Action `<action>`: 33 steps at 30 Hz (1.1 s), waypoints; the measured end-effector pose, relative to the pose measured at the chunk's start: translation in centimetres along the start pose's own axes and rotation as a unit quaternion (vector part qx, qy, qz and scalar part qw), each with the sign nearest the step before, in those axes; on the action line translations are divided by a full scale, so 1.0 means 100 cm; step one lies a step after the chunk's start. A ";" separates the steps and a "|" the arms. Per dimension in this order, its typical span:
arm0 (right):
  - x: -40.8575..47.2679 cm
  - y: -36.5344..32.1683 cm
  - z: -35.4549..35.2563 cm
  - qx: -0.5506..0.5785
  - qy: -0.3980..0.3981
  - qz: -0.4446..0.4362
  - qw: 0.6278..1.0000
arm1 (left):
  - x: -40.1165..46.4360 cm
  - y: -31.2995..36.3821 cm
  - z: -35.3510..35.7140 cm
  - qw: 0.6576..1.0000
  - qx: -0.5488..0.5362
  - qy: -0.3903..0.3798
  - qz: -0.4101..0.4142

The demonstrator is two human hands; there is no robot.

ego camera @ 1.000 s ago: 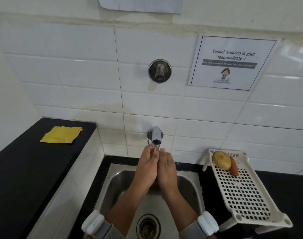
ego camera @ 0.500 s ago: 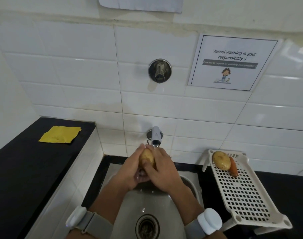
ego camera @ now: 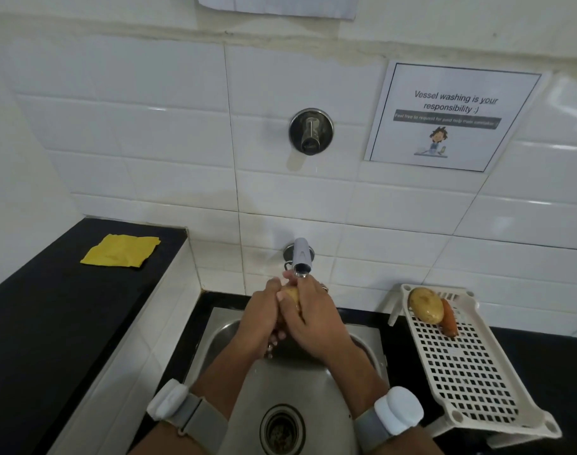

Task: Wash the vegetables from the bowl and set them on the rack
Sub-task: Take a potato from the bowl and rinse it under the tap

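Note:
A yellow-brown potato is held between both hands under the tap spout, above the steel sink. My left hand grips it from the left. My right hand wraps over it from the right, fingers reaching up to the spout. Most of the potato is hidden by the hands. On the white perforated rack to the right lie a washed potato and a carrot at its far end. The bowl is not in view.
A yellow cloth lies on the raised black counter at the left. A round wall valve sits above the tap. The sink drain is below my wrists. A paper notice hangs on the tiled wall.
A second ago my hands were pressed together under the spout with the potato hidden. They have since turned and shifted around it, so part of the potato shows between them.

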State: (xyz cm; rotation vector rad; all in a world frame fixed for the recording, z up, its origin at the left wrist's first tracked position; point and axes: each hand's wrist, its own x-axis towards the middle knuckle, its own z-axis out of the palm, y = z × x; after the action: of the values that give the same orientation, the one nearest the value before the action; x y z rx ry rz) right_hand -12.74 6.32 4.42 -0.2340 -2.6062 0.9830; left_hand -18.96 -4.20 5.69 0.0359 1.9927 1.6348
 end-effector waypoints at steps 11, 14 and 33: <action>0.017 -0.011 -0.009 -0.047 -0.033 0.184 0.981 | -0.006 -0.020 0.008 0.910 0.282 0.128 0.275; 0.008 -0.005 0.000 -0.050 0.024 0.119 0.991 | -0.012 -0.010 0.010 0.940 0.265 0.073 0.201; 0.014 -0.014 0.003 0.047 -0.009 0.241 0.969 | 0.000 -0.012 0.010 0.912 0.251 0.170 0.277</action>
State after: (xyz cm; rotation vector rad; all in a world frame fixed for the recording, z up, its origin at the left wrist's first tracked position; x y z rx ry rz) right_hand -14.23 5.49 5.53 -0.8691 -2.5610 1.2597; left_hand -18.18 -3.64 4.54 0.5964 2.8245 1.4514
